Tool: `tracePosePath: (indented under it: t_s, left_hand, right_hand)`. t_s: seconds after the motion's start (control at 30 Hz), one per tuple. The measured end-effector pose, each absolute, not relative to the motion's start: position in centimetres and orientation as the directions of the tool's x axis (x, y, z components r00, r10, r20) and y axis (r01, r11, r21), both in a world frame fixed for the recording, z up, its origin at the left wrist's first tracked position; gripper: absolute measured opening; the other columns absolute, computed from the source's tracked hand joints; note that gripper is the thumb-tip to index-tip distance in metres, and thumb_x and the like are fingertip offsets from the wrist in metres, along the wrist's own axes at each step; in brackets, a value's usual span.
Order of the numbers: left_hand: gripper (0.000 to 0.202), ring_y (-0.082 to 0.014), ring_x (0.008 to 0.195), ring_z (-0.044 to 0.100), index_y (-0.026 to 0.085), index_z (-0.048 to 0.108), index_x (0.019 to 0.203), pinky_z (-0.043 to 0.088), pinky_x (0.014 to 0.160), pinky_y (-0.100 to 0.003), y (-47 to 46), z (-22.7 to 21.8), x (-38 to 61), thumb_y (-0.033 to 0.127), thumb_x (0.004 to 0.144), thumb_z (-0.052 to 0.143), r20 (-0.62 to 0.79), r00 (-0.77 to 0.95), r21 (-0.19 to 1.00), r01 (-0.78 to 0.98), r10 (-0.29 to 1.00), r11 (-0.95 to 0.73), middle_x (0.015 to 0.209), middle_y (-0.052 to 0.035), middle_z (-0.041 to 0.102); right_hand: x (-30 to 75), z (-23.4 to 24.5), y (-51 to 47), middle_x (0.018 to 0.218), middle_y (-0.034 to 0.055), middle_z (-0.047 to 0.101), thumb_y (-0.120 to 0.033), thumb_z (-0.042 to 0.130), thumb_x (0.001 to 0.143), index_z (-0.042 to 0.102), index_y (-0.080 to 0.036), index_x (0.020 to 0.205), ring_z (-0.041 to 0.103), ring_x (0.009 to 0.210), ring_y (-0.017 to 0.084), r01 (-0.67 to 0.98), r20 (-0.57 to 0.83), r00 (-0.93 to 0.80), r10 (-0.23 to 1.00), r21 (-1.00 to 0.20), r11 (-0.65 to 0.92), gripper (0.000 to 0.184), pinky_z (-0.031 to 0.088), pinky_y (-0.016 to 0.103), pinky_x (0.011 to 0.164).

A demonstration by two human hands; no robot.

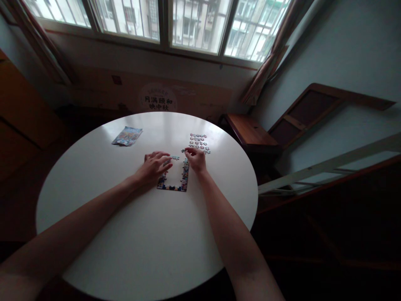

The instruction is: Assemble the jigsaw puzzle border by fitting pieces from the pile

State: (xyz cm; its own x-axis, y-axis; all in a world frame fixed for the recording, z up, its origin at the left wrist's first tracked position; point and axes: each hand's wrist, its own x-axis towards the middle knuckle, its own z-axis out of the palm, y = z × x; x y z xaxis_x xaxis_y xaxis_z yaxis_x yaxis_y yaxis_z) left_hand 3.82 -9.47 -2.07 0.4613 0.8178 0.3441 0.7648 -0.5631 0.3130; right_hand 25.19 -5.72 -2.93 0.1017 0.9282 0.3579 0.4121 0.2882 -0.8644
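Note:
A jigsaw puzzle frame [185, 173] lies on the white round table [150, 234], its border joined on the sides and the near edge, its inside bare. Over its left side rests my left hand [156, 163], fingers spread, the fingertips close to the far-edge pieces [175, 158]. Just beyond the far right corner, my right hand [196, 159] pinches a small puzzle piece [183, 151] between thumb and fingers. Loose puzzle pieces [197, 140] lie in rows right behind that hand. Part of the frame's left side is hidden under my left hand.
A colourful picture sheet or packet [128, 136] lies at the table's far left. Beyond the table's right side stand a wooden stool or chair seat [250, 130] and a pale rail [328, 167]. Barred windows [197, 27] are at the back.

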Motion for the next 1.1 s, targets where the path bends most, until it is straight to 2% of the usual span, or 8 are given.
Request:
tracePosePath:
  t_s: [0.13,0.37,0.7,0.97,1.1]
  left_hand:
    - [0.036,-0.0268,0.123,0.048,0.027,0.066,0.114,0.031,0.098,-0.044,-9.4,-2.1,3.8,0.048,0.097,0.042,0.314,0.51,0.272,0.76,0.801,-0.591,0.129,-0.0058,0.062]
    - [0.04,-0.0283,0.125,0.044,0.026,0.064,0.119,0.032,0.096,-0.045,-9.6,-1.9,3.8,0.05,0.096,0.041,0.291,0.519,0.26,0.765,0.804,-0.589,0.133,-0.0065,0.059]
    - [0.039,-0.0272,0.122,0.046,0.027,0.063,0.121,0.03,0.097,-0.044,-9.4,-2.2,3.7,0.049,0.097,0.041,0.291,0.532,0.251,0.76,0.795,-0.6,0.132,-0.0059,0.06]
    - [0.04,-0.027,0.122,0.048,0.027,0.062,0.122,0.031,0.096,-0.043,-9.7,-1.9,3.7,0.049,0.097,0.04,0.293,0.537,0.248,0.756,0.791,-0.605,0.133,-0.0054,0.059]
    - [0.04,-0.0268,0.121,0.049,0.026,0.062,0.122,0.031,0.097,-0.043,-9.6,-1.9,3.8,0.05,0.097,0.04,0.289,0.538,0.247,0.757,0.792,-0.604,0.133,-0.0058,0.059]
  right_hand:
    - [25.4,-3.0,-5.5,0.084,0.0052,0.074,-0.02,0.066,0.076,0.076,-0.015,0.09,0.06,0.067,0.013,0.443,0.32,0.016,0.947,-0.851,0.281,0.017,0.048,0.024,0.066]
    - [26.1,-3.2,-5.1,0.078,0.0047,0.072,-0.02,0.07,0.075,0.077,-0.016,0.089,0.057,0.067,0.012,0.524,0.287,-0.1,0.953,-0.798,0.296,0.016,0.045,0.024,0.064]
    - [26.1,-3.1,-5.4,0.078,0.0046,0.072,-0.015,0.07,0.076,0.078,-0.017,0.088,0.059,0.068,0.013,0.597,0.276,-0.157,0.948,-0.738,0.314,0.015,0.046,0.025,0.067]
    - [25.8,-2.6,-5.9,0.079,0.0048,0.072,-0.017,0.067,0.078,0.077,-0.016,0.09,0.06,0.069,0.014,0.593,0.296,-0.135,0.945,-0.74,0.317,0.016,0.048,0.025,0.069]
    - [25.6,-2.0,-6.0,0.081,0.0056,0.072,-0.016,0.062,0.08,0.076,-0.014,0.092,0.06,0.068,0.014,0.602,0.362,-0.043,0.931,-0.735,0.313,0.019,0.049,0.026,0.071]
